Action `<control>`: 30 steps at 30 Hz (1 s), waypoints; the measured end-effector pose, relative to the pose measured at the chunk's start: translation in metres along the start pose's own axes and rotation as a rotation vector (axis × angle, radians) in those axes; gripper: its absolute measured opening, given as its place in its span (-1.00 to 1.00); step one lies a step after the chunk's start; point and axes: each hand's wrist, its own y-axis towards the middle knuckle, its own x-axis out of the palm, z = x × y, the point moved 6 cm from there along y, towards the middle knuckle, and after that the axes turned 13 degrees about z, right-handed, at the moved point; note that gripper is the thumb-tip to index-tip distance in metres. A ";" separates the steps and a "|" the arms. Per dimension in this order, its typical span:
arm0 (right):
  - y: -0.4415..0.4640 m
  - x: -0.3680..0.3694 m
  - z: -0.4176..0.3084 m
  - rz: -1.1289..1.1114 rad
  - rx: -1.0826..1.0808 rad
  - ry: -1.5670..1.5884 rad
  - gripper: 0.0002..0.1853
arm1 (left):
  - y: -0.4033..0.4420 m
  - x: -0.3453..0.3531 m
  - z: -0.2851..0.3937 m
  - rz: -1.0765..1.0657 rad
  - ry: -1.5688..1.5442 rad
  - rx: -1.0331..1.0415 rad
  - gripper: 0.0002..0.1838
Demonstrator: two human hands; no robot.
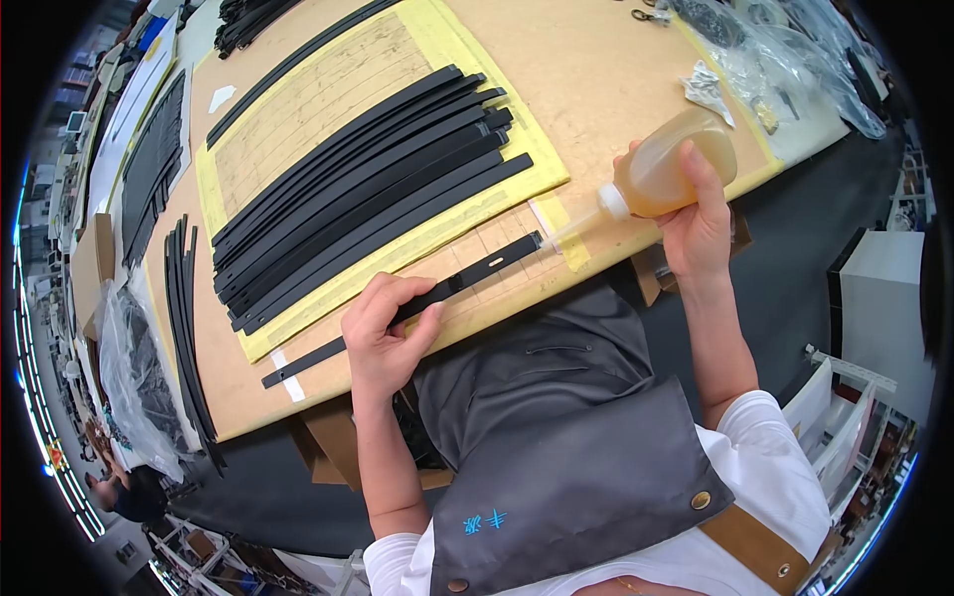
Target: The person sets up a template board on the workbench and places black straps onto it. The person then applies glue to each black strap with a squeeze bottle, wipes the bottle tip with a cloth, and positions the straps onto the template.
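Observation:
My left hand (383, 333) is closed around a long black strap (475, 274) lying along the table's near edge, the thumb and fingers gripping it near its middle. A small light slot shows in the strap towards its right end. My right hand (699, 214) grips a translucent squeeze bottle (661, 169) of amber liquid, tilted down to the left. From its white cap a thin clear nozzle (576, 227) reaches to the strap's right end. Whether the tip touches the strap, and whether liquid is coming out, I cannot tell.
Several black straps (368, 179) lie side by side on a yellow-taped board (407, 35) beyond my hands. More strips (182, 328) hang over the table's left edge. Plastic bags (795, 60) and crumpled paper (708, 91) lie at the far right. A person (129, 492) is at lower left.

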 end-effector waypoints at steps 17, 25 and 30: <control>-0.006 0.004 0.003 -0.070 0.083 0.076 -0.46 | 0.000 0.000 -0.001 0.010 0.002 -0.023 -0.76; 0.046 -0.023 0.010 -0.016 0.174 0.393 -0.38 | 0.060 -0.069 0.052 0.100 0.332 0.339 -0.71; 0.058 -0.026 0.011 -0.063 0.161 0.528 -0.42 | 0.178 -0.059 0.033 0.077 0.450 0.390 -0.82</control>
